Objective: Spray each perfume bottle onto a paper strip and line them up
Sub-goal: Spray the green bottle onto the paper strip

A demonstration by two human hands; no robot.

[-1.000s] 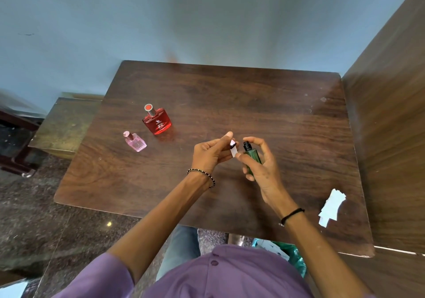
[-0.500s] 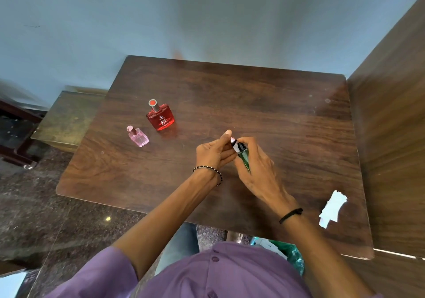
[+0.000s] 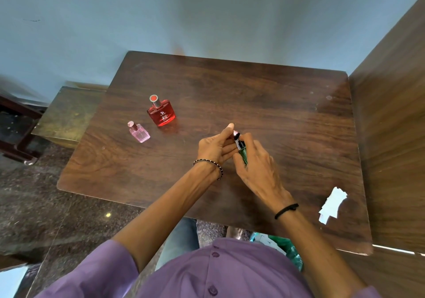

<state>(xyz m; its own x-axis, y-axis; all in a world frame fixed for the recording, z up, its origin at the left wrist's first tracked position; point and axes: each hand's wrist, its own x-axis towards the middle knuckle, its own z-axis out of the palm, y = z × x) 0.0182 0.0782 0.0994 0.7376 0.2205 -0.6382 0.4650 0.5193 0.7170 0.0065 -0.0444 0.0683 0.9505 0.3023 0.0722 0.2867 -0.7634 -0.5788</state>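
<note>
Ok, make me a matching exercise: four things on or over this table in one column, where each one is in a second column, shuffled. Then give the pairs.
Things
1. red bottle
2. pink bottle
3. green bottle
4. paper strips

Places
A. lying near the table's right front corner
B. held in the right hand, close to the left hand
C. standing at the left, farther from the person than the other standing bottle
D. standing at the left, nearest the table's left edge

Pairs: 1-C, 2-D, 3-B, 4-A
</note>
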